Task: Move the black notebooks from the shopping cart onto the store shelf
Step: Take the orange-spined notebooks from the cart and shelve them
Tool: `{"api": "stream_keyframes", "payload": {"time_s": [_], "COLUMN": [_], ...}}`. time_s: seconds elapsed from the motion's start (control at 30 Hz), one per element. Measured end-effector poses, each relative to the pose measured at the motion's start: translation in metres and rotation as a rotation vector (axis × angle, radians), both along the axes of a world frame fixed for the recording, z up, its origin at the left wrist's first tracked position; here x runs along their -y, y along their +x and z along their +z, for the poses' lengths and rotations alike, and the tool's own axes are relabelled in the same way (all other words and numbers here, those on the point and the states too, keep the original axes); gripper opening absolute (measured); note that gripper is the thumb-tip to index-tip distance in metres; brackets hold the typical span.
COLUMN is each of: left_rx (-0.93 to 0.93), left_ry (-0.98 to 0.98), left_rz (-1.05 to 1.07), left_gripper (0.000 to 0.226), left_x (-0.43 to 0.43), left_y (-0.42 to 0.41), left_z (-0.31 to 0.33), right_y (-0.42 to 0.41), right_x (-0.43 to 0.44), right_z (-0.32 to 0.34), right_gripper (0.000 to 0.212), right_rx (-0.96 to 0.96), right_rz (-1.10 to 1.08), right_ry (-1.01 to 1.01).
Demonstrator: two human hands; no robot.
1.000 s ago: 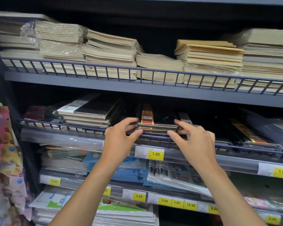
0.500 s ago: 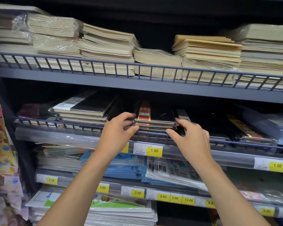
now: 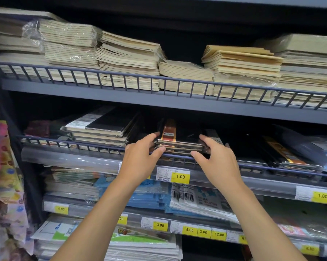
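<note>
little has moved vs 1 s ago: both hands still bracket the black notebooks (image 3: 179,146). left hand (image 3: 142,159) pinches the stack's left end, thumb at front, fingers on top; right hand (image 3: 218,162) does the same at the right end. stack sits on the mid store shelf (image 3: 74,159), just behind the wire rail (image 3: 74,142), right of a taller pile (image 3: 102,129). step looks like squaring up, nearly done. next: let go, pull hands back over the rail w/o dragging the stack. cart not in view.

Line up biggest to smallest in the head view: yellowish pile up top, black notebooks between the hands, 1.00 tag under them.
1. yellowish pile
2. black notebooks
3. 1.00 tag
All look similarly far, so that's safe.
</note>
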State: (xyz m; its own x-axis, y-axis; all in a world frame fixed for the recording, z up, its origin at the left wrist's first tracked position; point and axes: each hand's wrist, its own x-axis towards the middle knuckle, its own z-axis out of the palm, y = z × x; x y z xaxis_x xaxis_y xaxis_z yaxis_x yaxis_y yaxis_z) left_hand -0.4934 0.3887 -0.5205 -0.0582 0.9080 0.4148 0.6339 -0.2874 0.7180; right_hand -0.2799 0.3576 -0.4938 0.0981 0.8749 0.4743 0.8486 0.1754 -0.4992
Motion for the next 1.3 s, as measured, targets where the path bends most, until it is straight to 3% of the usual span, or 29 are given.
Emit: {"api": "stream_keyframes", "payload": {"time_s": [0.27, 0.47, 0.73, 1.0, 1.3], "left_rx": [0.038, 0.076, 0.071, 0.098, 0.062], "left_ry": [0.05, 0.081, 0.132, 0.151, 0.115], "left_rz": [0.013, 0.06, 0.038, 0.007, 0.01], "left_gripper": [0.055, 0.058, 0.052, 0.047, 0.053], "left_x": [-0.002, 0.0, 0.0, -0.003, -0.01], "left_y": [-0.001, 0.005, 0.004, 0.0, -0.001], "left_z": [-0.008, -0.013, -0.018, -0.018, -0.021], "right_y": [0.011, 0.01, 0.01, 0.012, 0.011], "right_x": [-0.006, -0.004, -0.002, -0.003, -0.008], "right_z": [-0.011, -0.008, -0.012, -0.018, -0.018], "right_gripper": [0.051, 0.06, 0.051, 0.051, 0.034], "right_rx": [-0.116, -0.152, -0.064, -0.339, -0.331], "right_rz": [0.028, 0.048, 0.04, 0.136, 0.116], "right_ry": [0.005, 0.032, 0.085, 0.1, 0.131]}}
